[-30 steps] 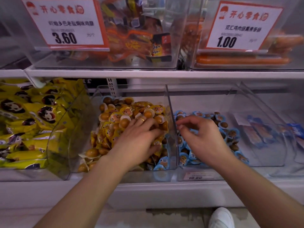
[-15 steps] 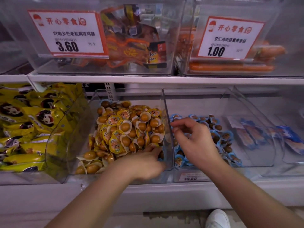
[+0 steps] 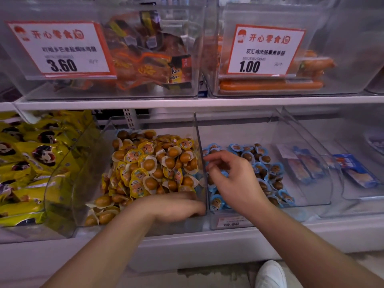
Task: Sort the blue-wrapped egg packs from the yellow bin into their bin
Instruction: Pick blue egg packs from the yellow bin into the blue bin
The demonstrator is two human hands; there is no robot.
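The clear bin [image 3: 178, 226] in the middle of the lower shelf is heaped with yellow-wrapped egg packs [image 3: 149, 163]. A bit of blue wrapper [image 3: 199, 179] shows at its right wall. My left hand [image 3: 176, 206] is low in this bin's front right corner, blurred, with the fingertips hidden against the divider. The bin to the right [image 3: 270, 212] holds blue-wrapped egg packs [image 3: 268, 173]. My right hand [image 3: 234, 179] hovers over its left side, fingers loosely curled and apart, nothing visible in them.
A bin of yellow snack bags [image 3: 27, 163] stands to the left. Bins with flat blue packs [image 3: 305, 169] stand to the right. The upper shelf [image 3: 187, 102] overhangs with bins and price tags. A white shoe [image 3: 270, 275] shows on the floor below.
My left hand has slid from the top of the yellow heap down to the bin's front right corner. My right hand stays over the blue bin, and its pinched fingers have loosened.
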